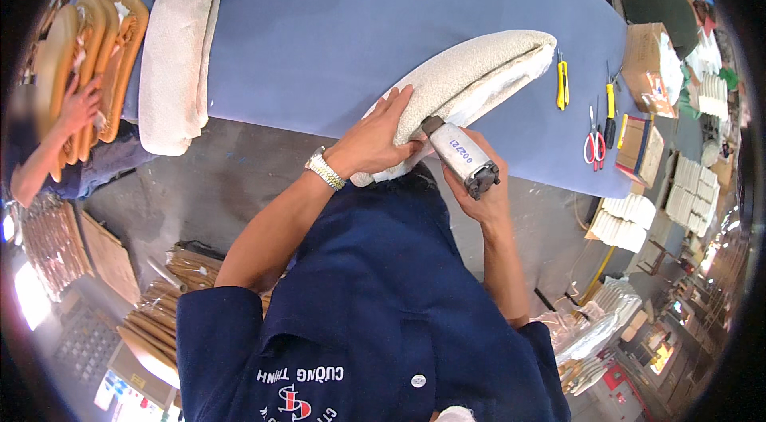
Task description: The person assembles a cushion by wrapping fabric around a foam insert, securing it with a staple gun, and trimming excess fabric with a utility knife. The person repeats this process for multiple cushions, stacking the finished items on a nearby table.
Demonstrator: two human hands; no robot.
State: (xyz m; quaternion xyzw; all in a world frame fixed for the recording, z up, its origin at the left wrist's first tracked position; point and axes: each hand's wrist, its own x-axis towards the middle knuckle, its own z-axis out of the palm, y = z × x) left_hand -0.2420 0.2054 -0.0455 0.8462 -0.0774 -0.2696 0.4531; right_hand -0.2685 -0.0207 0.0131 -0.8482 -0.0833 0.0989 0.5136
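Observation:
A long cushion covered in cream textured fabric [479,71] lies at the near edge of a blue-topped table [343,31]. My left hand [383,135] presses flat on the cushion's near end, a metal watch on its wrist. My right hand [479,183] grips a grey metal pneumatic stapler [461,155], whose nose touches the cushion's underside edge beside my left fingers. White lining shows along the cushion's lower edge.
Another cream cushion [171,63] lies at the table's left. A co-worker's hand [76,107] rests on stacked tan wooden frames [96,47]. Yellow utility knives [562,83], red scissors [594,143] and a cardboard box [650,63] sit at the right. Bundled wooden parts [167,302] lie on the floor.

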